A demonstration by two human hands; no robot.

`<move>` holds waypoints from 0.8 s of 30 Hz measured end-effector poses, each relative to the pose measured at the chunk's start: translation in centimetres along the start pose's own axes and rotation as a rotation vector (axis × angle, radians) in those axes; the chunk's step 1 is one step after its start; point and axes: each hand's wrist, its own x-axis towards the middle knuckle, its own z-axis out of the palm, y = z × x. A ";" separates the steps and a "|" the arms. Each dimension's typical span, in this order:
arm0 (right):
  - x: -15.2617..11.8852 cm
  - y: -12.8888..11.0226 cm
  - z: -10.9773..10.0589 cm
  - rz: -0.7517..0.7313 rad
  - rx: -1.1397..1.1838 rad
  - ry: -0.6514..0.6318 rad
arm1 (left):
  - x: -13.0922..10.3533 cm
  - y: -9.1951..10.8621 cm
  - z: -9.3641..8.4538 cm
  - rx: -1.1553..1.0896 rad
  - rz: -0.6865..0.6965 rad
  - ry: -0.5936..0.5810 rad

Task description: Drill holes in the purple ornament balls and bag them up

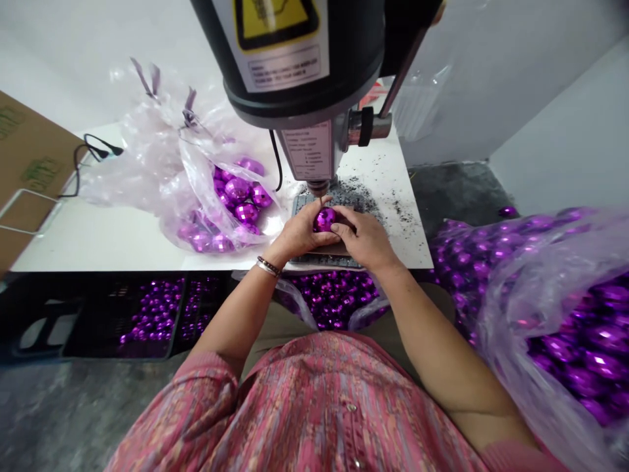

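Note:
A shiny purple mirror ball is held between my two hands, right under the chuck of a drill press. My left hand closes around its left side and lower front. From the right, my right hand grips it with the thumb across the front. The drill bit points down at the top of the ball; whether it touches is too small to tell. Beneath my hands lies the grey base plate of the press, with dark shavings around it.
On the table, a clear plastic bag of purple balls lies to the left. A cardboard box stands at the far left. Black crates with purple balls sit below. Large bags of balls fill the right side; more balls lie in my lap.

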 end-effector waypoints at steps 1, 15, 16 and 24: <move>0.0 0.1 -0.1 0.007 0.001 -0.004 | -0.1 -0.1 0.0 -0.016 0.003 -0.019; 0.2 1.0 -0.7 0.029 0.137 -0.025 | 0.1 0.5 -0.1 -0.117 -0.068 -0.001; 0.2 1.0 -1.0 0.024 0.148 -0.037 | 0.1 0.6 0.1 -0.115 -0.081 0.015; 0.7 0.1 -7.8 0.031 0.270 0.255 | -0.1 1.0 0.5 -0.119 -0.210 0.041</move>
